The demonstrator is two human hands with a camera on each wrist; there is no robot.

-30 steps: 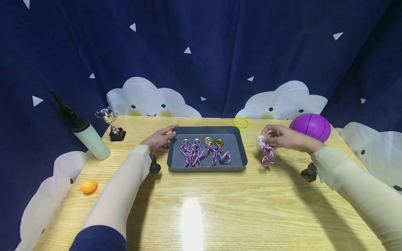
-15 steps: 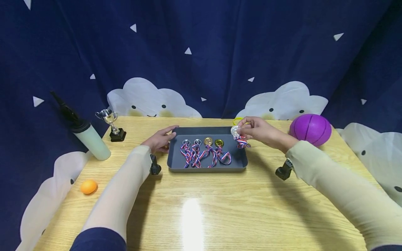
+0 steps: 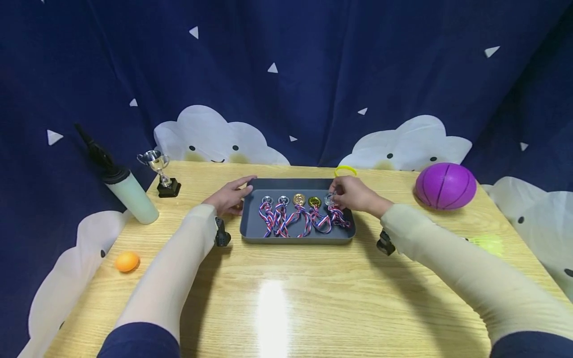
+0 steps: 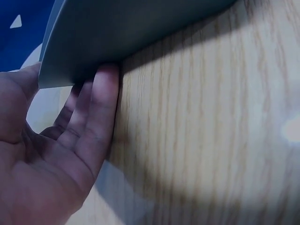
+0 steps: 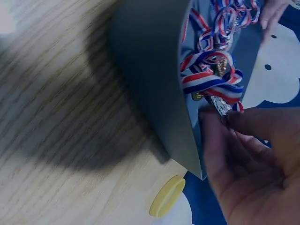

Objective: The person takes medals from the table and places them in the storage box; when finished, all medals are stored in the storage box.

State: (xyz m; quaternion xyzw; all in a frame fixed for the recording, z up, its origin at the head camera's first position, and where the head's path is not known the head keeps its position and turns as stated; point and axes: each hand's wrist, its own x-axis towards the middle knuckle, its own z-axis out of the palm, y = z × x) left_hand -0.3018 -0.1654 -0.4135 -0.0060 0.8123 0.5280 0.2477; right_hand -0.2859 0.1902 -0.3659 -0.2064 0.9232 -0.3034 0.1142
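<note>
My right hand [image 3: 355, 194] pinches a silver medal [image 3: 330, 199] by its disc at the right end of the dark grey tray [image 3: 295, 240]. In the right wrist view, thumb and fingertips meet on that medal's edge, low inside the tray wall. Its red, white and blue ribbon [image 3: 340, 219] lies in the tray. To its left, in a row, are a gold medal [image 3: 315, 201], a copper-toned medal [image 3: 299, 199] and two silver medals [image 3: 283, 200], each with its ribbon toward me. My left hand [image 3: 228, 197] holds the tray's left wall, thumb at the rim, fingers against the outside.
Left on the wooden table stand a small trophy cup [image 3: 163, 174], a pale green bottle-like pump [image 3: 132, 196] and an orange ball [image 3: 127, 261]. A yellow wristband [image 3: 345, 170] lies behind the tray, a purple ball [image 3: 446, 186] at right. A yellow-green item [image 3: 488, 243] shows beyond my right sleeve.
My right hand has carried the silver medal leftward from the table over the tray's right wall and lowered it beside the gold one. The left hand has stayed at the tray.
</note>
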